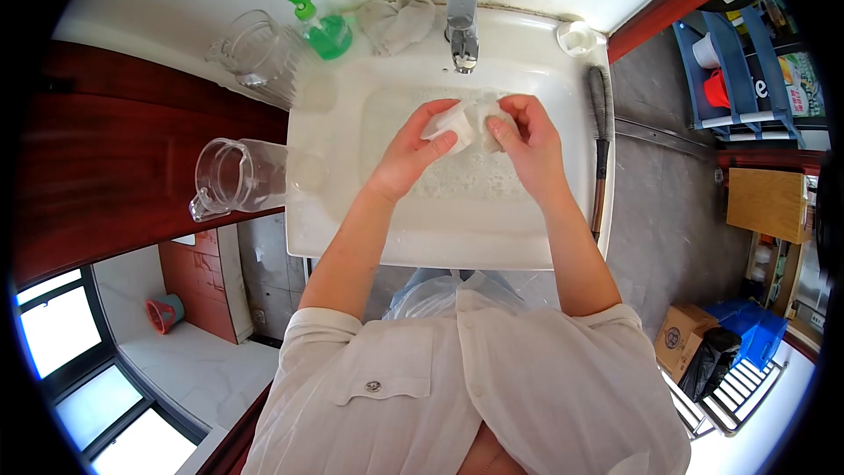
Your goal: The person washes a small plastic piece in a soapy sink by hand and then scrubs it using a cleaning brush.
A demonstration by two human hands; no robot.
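Observation:
Over the white sink (pixel 334 227), my left hand (pixel 411 151) grips a small white cup-like piece (pixel 456 127), thumb on its near side. Close beside it, my right hand (pixel 534 148) pinches a crumpled whitish cloth (pixel 493 130) between thumb and fingers. The two held things are almost together, and I cannot tell whether they touch. Below both hands, sudsy water (pixel 466 178) covers the basin floor. The chrome faucet (pixel 463 22) stands just beyond my hands.
A green soap bottle (pixel 327 35), a rag (pixel 396 25) and a small white dish (pixel 577 38) line the back rim. Glass pitchers (pixel 239 176) stand at the left. A long-handled brush (pixel 600 136) lies along the right rim. A blue shelf cart (pixel 734 70) stands further right.

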